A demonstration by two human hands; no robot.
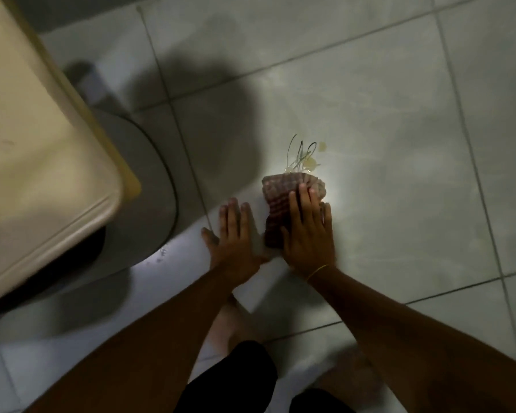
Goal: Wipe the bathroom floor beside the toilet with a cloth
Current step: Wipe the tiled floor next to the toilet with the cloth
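cloth (283,204), a folded reddish checked rag, lies flat on the pale tiled floor (385,129) a little right of the middle of the view, in a bright patch of light. the right hand (309,236) lies palm down on the near right part of it, fingers (306,201) stretched out straight and close together toward the far side, pressing the rag to the tile rather than gripping it. a thin yellow band (318,271) circles that wrist. the left hand (236,239) rests flat on the bare tile just left of the cloth, fingers spread a little and holding nothing; whether its edge touches the rag i cannot tell. just beyond the far edge of the cloth sit a few small yellowish spots (312,162) and some thin dark curved streaks (301,150) on the tile. the toilet (42,162), cream coloured and blurred, fills the left side, well apart from the cloth, with its grey base (149,189) spreading onto the floor beside it. a dark shadow falls over the tiles on the far left of the hands. at the near edge both forearms reach in, with black shorts (239,380) and a bare foot (224,329) dimly visible between them.
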